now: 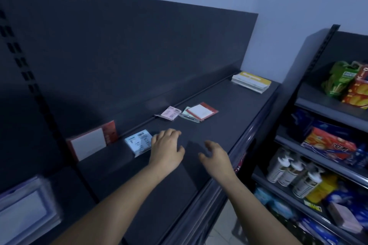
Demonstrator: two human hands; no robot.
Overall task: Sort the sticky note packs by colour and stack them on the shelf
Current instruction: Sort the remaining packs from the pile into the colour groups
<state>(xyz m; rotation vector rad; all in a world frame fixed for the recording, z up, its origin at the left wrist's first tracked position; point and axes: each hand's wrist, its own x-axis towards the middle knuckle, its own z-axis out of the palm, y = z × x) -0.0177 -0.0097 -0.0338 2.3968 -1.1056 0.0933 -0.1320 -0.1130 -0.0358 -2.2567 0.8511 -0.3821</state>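
2 hands hover empty and loosely spread over the shelf (235,121): left hand (167,150) just beside the blue pack (138,141), right hand (216,158) apart. Best to pinch that pack by opposite edges, lifting flat.

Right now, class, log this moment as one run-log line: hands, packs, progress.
left hand open beside blue pack | right hand open, empty | pink pack beside red pack on shelf | yellow stack at far end

One head-worn view — looking forward and down, close over the shelf (209,125).
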